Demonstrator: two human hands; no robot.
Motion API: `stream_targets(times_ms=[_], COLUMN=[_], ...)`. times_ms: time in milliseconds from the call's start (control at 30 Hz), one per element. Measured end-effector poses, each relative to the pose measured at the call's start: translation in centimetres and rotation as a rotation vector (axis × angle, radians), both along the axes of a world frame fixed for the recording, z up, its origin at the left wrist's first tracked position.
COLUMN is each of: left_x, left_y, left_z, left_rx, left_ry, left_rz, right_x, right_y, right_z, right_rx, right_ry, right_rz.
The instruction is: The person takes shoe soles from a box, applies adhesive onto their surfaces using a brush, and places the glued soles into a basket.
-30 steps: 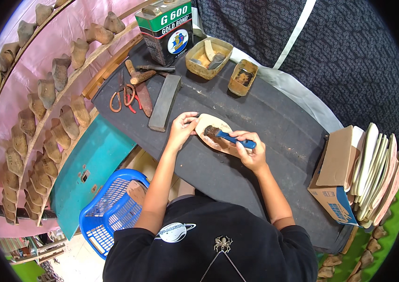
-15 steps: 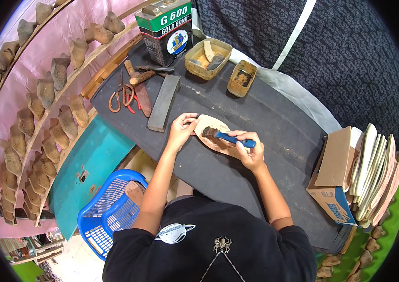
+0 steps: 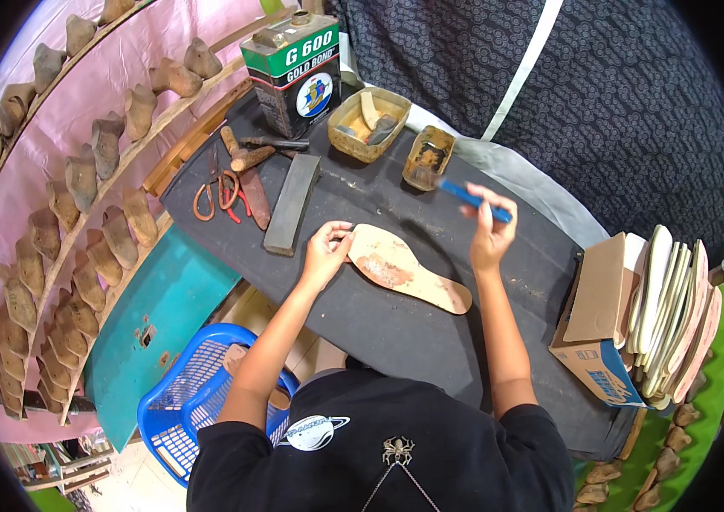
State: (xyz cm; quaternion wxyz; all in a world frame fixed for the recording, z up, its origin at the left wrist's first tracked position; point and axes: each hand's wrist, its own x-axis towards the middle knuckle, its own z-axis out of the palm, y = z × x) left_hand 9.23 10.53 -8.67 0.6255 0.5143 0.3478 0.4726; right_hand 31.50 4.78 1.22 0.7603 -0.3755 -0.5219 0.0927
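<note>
A tan shoe insole (image 3: 430, 286), with darker stained patches, lies flat on the black-covered table. My left hand (image 3: 324, 256) pinches its wide end at the left edge. My right hand (image 3: 493, 226) is raised off the insole and closed round the blue handle of a brush (image 3: 479, 200). The brush's tip points left, toward a small tan tub (image 3: 420, 175) with dark residue inside. Motion blurs the tip, and I cannot tell whether it touches the tub.
A larger tub (image 3: 347, 141) with scraps and a metal can (image 3: 295, 77) stand at the back. A grey block (image 3: 292, 205), scissors (image 3: 208, 192) and a hammer (image 3: 247, 156) lie left. A cardboard box (image 3: 596, 299) of sole-shaped sheets (image 3: 660, 316) stands right; a blue basket (image 3: 179, 427) sits lower left.
My right hand has lifted the brush off the insole and moved it up and right, toward the small tub. The left hand stays at the insole's edge.
</note>
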Motion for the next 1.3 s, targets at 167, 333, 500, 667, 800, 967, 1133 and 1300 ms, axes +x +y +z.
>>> stream_targets(times_ms=[167,333,500,667,800,967,1133,1300], left_x=[0.1,0.2,0.2,0.1,0.1,-0.1,0.1,0.1], left_y=[-0.1,-0.4,-0.2,-0.3,-0.1,-0.1,0.1,0.2], left_z=[0.3,0.9,0.8,1.0,0.5,0.1,0.2,0.0], left_rx=[0.029,0.009,0.004,0.018,-0.014,-0.013,0.002,0.004], left_ry=[0.007,0.030,0.030,0.030,0.023,0.013,0.040,0.041], left_rz=[-0.016,-0.008,-0.006,-0.004,-0.003,-0.006,-0.036,-0.038], right_x=[1.8,2.5,2.6,2.4,2.4,0.1,-2.2,-2.6], right_y=[4.5,7.0,7.1,5.8,4.6,-0.2,-3.8,-4.5], right_z=[-0.7,-2.4,-2.5,-1.1,-0.9,-0.8,-2.9,-4.8], right_rx=[-0.210,-0.315,-0.379,-0.218,-0.120,0.011,-0.130,-0.139], right_ry=[-0.117,-0.257,-0.299,-0.211,-0.112,0.004,0.059,-0.110], right_rz=[-0.140,-0.215,-0.197,-0.143,-0.112,-0.001,0.270,0.308])
